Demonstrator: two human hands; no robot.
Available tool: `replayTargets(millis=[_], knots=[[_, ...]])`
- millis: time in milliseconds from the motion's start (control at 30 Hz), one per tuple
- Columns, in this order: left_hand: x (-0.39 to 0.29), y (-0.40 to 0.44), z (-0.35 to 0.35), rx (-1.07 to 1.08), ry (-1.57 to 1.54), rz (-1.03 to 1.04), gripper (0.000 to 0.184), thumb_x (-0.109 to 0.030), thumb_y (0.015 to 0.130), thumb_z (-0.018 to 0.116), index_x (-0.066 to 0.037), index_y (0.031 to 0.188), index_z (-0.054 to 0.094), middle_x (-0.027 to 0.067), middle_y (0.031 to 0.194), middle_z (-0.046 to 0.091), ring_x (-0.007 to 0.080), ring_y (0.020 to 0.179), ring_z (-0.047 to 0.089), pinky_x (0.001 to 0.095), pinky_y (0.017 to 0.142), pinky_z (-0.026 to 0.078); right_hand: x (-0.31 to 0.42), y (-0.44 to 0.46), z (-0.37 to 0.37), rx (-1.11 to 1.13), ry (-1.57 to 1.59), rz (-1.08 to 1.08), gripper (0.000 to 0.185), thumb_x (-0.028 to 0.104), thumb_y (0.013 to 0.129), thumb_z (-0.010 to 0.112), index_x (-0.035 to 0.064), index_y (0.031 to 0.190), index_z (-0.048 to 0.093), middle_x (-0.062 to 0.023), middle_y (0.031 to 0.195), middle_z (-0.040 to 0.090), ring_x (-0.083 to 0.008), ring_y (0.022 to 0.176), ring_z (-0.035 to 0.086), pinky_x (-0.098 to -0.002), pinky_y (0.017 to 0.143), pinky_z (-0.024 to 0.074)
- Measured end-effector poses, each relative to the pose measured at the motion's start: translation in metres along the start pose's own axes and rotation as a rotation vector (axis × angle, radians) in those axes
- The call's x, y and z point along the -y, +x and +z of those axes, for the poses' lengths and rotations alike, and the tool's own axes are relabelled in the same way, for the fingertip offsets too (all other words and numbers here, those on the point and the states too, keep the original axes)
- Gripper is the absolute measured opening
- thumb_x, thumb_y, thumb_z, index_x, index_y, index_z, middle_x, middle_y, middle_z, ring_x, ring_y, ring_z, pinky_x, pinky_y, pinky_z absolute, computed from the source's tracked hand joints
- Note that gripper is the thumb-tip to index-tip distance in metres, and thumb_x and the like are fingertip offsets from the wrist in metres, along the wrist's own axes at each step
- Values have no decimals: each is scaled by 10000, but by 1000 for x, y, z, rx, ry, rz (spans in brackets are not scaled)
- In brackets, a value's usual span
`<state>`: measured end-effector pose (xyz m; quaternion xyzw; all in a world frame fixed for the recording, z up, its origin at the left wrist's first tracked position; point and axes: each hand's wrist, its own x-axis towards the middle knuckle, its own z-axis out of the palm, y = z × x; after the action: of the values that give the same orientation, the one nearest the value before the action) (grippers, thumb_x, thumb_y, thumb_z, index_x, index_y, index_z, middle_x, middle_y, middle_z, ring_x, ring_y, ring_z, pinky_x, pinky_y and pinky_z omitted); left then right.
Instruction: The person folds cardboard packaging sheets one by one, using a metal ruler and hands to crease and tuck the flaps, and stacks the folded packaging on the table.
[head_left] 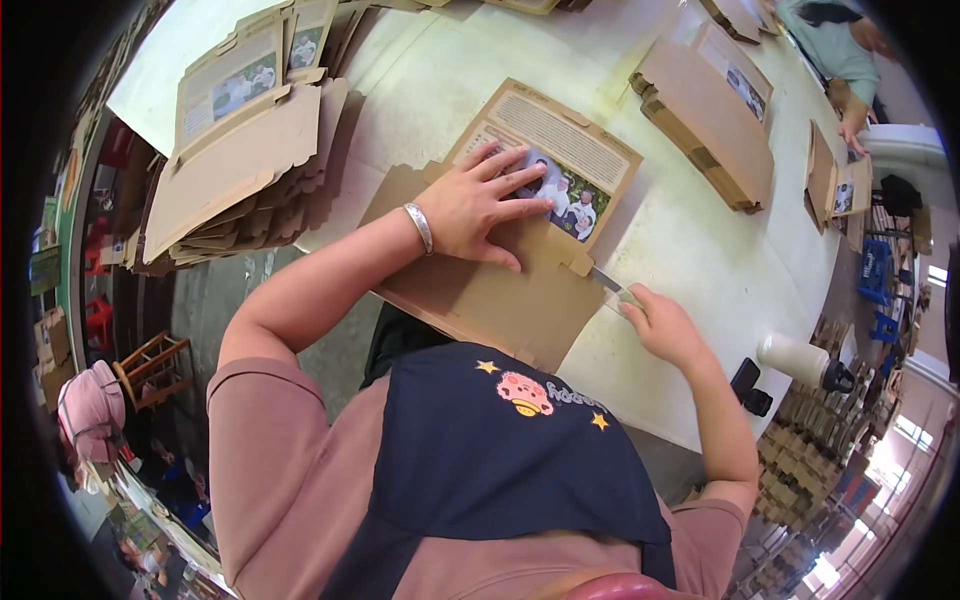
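My left hand (480,205), a silver bracelet on its wrist, lies with fingers spread on a flat cardboard box blank (500,300). Printed text and a photo of people in white show beyond and beneath its fingers. The near part of the blank is plain brown and reaches the table's front edge. In my right hand (660,322) is a knife (606,282) with a thin metal blade and a pale handle, mostly covered by the fingers. Its blade tip is at the right edge of the blank, by a small tab; whether it is under the cardboard I cannot tell.
Stacks of cardboard blanks stand at the left (240,190) and back right (705,125) of the pale table (420,60). A white bottle (793,355) and a black phone (745,378) lie near the right front edge. Across the table, a co-worker's hand (852,135) touches another box (835,185).
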<state>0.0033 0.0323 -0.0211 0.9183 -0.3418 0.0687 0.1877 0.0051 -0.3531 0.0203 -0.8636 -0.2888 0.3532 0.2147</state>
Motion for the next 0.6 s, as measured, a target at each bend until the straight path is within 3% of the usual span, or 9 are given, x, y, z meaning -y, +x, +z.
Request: replayTargets(millis=[67, 200, 267, 333, 400, 433, 533, 567, 600], knots=[[-2, -1, -1, -13, 16, -15, 868, -731, 773, 731, -250, 1478, 570, 132, 1601, 450, 405, 1504, 354, 600, 1236, 244, 8, -5, 20, -445, -327, -37, 187, 194, 976, 675, 89, 1121, 621, -134, 828, 650, -353, 728, 676, -436, 619, 543], [-1, 0, 3, -45, -13, -11, 753, -644, 842, 731, -228, 1455, 593, 146, 1590, 460, 413, 1497, 361, 572, 1235, 264, 6, -3, 33, -567, -403, -48, 212, 141, 920, 721, 101, 1107, 630, -123, 871, 676, -365, 744, 671, -450, 633, 550], [-2, 6, 10, -273, -328, -283, 604, -571, 919, 688, -234, 1416, 628, 217, 1520, 510, 442, 1449, 405, 535, 1212, 314, 5, -4, 36, -555, -461, -16, 234, 144, 900, 732, 108, 1108, 630, -117, 901, 681, -357, 751, 680, -448, 628, 554], [-2, 24, 8, -425, -46, -396, 583, -481, 963, 677, -139, 1430, 611, 271, 1498, 512, 412, 1432, 441, 471, 1190, 366, 3, -4, 38, -584, -456, -34, 203, 158, 929, 721, 109, 1108, 638, -114, 876, 678, -333, 722, 669, -419, 623, 544], [13, 40, 10, -902, -478, -717, 646, -485, 994, 653, -5, 1421, 588, 253, 1411, 592, 331, 1341, 536, 415, 1139, 419, 4, -7, 39, -603, -455, -49, 175, 173, 957, 710, 109, 1108, 647, -111, 851, 674, -310, 693, 659, -391, 619, 535], [4, 37, -23, -702, -1165, -926, 662, -522, 1027, 596, 73, 1317, 619, 176, 1246, 677, 236, 1145, 629, 362, 1054, 463, 5, -8, 37, -591, -198, 37, 152, 198, 985, 699, 101, 1095, 659, -84, 805, 661, -248, 658, 625, -346, 614, 508], [24, 20, -26, -906, -1739, -872, 609, -551, 1046, 548, 29, 1191, 662, 103, 1049, 697, 191, 939, 641, 322, 873, 501, 4, -6, 33, -554, 211, 187, 177, 257, 1020, 690, 89, 1075, 681, -32, 731, 632, -137, 626, 556, -272, 616, 456], [31, 11, -18, -943, -1861, -826, 612, -579, 1066, 474, -8, 993, 684, 87, 887, 683, 186, 792, 626, 307, 733, 488, 3, -6, 34, -537, 365, 263, 211, 292, 1027, 693, 84, 1066, 691, -7, 702, 616, -88, 630, 519, -243, 624, 431], [35, -1, -21, -940, -1861, -831, 612, -579, 1066, 474, -8, 993, 684, 87, 887, 683, 186, 792, 626, 307, 733, 488, 4, -6, 33, -534, 368, 265, 211, 292, 1027, 693, 84, 1066, 691, -7, 702, 616, -88, 630, 519, -243, 624, 431]])
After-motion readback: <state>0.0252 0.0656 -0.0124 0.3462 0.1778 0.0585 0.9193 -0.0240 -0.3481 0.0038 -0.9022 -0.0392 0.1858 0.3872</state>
